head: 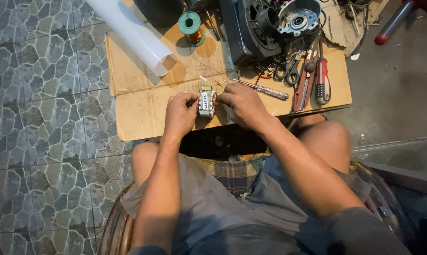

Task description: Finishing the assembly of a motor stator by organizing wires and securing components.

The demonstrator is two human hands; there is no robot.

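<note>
Both hands, left and right, clamp a small metal coil block between them, just below the screwdriver on the cardboard surface. Likely rigid, dense; its end faces offer the safest grip.

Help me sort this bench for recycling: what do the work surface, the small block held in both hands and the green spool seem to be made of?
Work surface: brown corrugated cardboard, matte, creased with torn edges.
Small block, between left hand and right hand: apparently stacked metal, grey and dull, with a label; uncertain.
Green spool: likely plastic flanges, wound with shiny copper-coloured wire.
</note>
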